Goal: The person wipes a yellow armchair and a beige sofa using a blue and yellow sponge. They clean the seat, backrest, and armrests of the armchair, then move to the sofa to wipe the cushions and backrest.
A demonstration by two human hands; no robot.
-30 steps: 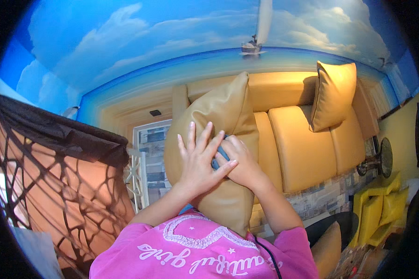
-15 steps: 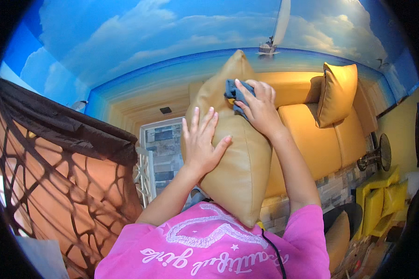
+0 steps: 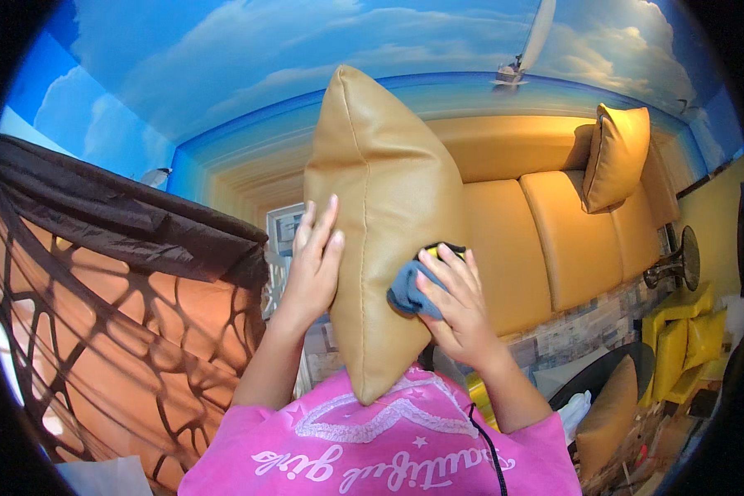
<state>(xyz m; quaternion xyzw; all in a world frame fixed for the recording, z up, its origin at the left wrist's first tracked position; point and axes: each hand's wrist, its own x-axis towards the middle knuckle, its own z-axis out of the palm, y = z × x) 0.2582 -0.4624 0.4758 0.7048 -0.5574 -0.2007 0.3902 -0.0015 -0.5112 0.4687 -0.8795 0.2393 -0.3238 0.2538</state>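
Note:
A tan leather-look cushion (image 3: 380, 182) stands upright on its edge against my chest, one seamed side toward me and to the left. My left hand (image 3: 312, 269) lies against its left side, fingers stretched out and pointing up. With my right hand (image 3: 455, 302) I grip a bunched blue-grey cloth (image 3: 413, 289) that has a yellow and black edge. The cloth presses on the cushion's lower right face. The cushion's far side is hidden from me.
Beyond the cushion runs a long tan sofa (image 3: 504, 240), with another cushion (image 3: 616, 157) at its right end. A round dark stand (image 3: 678, 260) and small yellow furniture (image 3: 678, 339) are at the right. Another tan cushion (image 3: 608, 422) lies lower right. A patterned screen (image 3: 140, 347) with dark drapery fills the left.
The cushion has turned, its top tip swinging left and its side seam now left of centre. My right hand has brought the cloth down from the upper part. My left hand has shifted to the left edge.

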